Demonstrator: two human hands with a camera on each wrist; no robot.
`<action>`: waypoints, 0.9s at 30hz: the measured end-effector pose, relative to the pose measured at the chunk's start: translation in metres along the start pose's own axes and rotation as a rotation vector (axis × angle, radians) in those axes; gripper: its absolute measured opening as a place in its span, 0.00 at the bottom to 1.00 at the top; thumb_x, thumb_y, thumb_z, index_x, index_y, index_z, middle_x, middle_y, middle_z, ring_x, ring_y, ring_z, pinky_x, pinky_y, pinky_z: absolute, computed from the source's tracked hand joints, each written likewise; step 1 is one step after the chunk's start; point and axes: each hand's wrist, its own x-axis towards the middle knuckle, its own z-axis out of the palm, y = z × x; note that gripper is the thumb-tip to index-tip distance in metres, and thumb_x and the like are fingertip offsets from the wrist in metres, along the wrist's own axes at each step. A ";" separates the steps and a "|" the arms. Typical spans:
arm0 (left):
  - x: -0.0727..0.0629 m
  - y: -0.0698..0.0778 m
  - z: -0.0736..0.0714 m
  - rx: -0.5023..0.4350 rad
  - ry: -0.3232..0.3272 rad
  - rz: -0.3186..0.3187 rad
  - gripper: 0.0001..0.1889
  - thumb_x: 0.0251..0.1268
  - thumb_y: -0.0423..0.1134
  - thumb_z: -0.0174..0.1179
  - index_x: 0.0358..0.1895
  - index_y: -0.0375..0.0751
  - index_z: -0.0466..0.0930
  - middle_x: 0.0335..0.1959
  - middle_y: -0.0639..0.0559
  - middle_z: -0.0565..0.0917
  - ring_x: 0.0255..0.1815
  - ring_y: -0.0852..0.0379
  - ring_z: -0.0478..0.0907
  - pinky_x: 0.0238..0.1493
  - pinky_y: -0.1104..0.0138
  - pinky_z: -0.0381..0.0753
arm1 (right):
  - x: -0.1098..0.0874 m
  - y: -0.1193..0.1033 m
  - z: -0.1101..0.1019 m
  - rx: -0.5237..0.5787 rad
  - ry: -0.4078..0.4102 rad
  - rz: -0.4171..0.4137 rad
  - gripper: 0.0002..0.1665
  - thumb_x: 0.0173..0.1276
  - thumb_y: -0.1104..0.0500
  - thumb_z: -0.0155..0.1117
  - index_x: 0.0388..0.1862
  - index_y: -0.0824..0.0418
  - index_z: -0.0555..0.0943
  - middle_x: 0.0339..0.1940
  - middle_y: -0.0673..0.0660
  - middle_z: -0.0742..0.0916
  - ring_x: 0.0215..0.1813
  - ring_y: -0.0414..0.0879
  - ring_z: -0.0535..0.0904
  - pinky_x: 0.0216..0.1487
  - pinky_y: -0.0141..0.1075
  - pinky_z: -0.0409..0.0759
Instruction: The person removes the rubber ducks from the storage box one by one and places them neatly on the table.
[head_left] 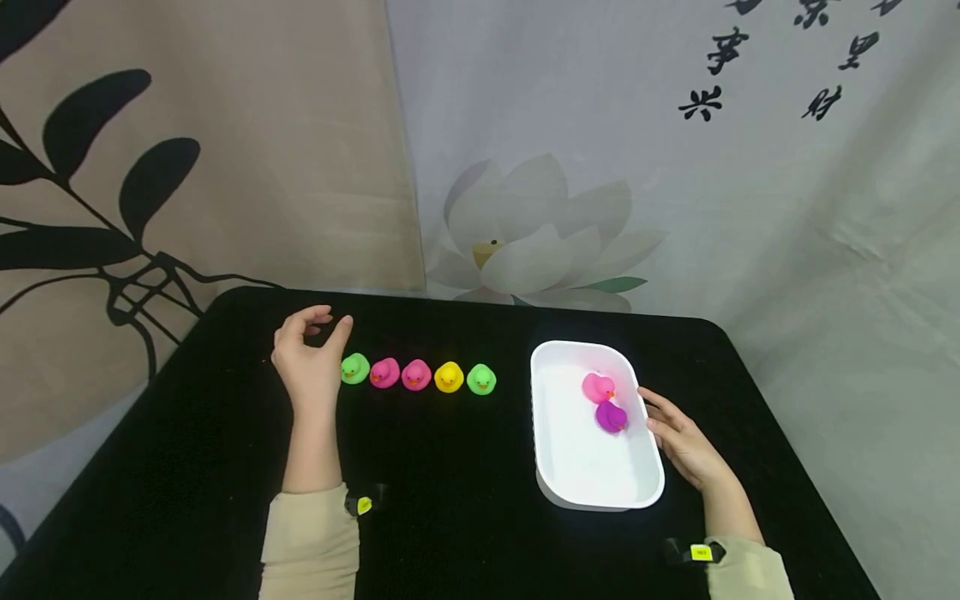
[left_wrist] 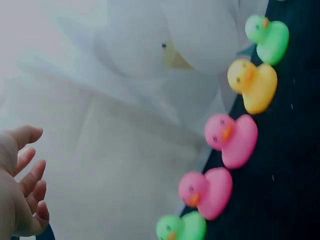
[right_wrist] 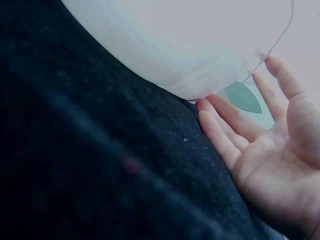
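Note:
A row of small rubber ducks crosses the black table: a green duck [head_left: 355,368] at the left end, two pink ducks [head_left: 385,372], a yellow duck [head_left: 448,377] and another green duck [head_left: 482,380] at the right. My left hand [head_left: 311,358] hovers by the left end, thumb and fingers spread apart with nothing between them. To the right stands a white plastic tub [head_left: 592,483], holding a pink duck [head_left: 597,387] and a purple duck [head_left: 611,417]. My right hand [head_left: 686,442] touches the tub's right side with loosely extended fingertips [right_wrist: 212,125].
The black-covered table [head_left: 450,517] has rounded far corners. Behind it hangs a pale cloth backdrop [head_left: 300,150] printed with dark leaves, a lotus [head_left: 547,225] and black characters. A dark strap with a yellow tag [head_left: 364,505] sits at the left wrist, a similar one [head_left: 701,552] at the right.

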 end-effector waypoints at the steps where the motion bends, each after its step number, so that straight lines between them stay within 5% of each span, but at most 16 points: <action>1: -0.002 0.004 0.001 -0.012 -0.007 0.013 0.15 0.56 0.41 0.70 0.43 0.36 0.83 0.39 0.47 0.82 0.42 0.54 0.70 0.47 0.62 0.61 | 0.000 0.000 0.000 -0.001 0.000 -0.001 0.34 0.75 0.58 0.52 0.74 0.63 0.54 0.69 0.75 0.63 0.53 0.38 0.78 0.51 0.37 0.77; 13: -0.026 0.044 0.019 -0.118 -0.168 0.076 0.15 0.56 0.41 0.70 0.44 0.38 0.82 0.39 0.51 0.81 0.43 0.57 0.69 0.43 0.61 0.63 | 0.000 0.000 0.000 0.002 0.006 0.013 0.34 0.74 0.58 0.53 0.74 0.64 0.54 0.69 0.76 0.63 0.53 0.38 0.77 0.51 0.36 0.77; 27: -0.059 0.065 0.047 -0.224 -0.365 0.148 0.12 0.54 0.38 0.72 0.41 0.41 0.83 0.40 0.52 0.82 0.44 0.51 0.70 0.42 0.59 0.64 | 0.000 0.000 0.001 -0.011 0.009 0.000 0.34 0.74 0.58 0.53 0.74 0.64 0.55 0.68 0.76 0.63 0.53 0.37 0.77 0.50 0.35 0.77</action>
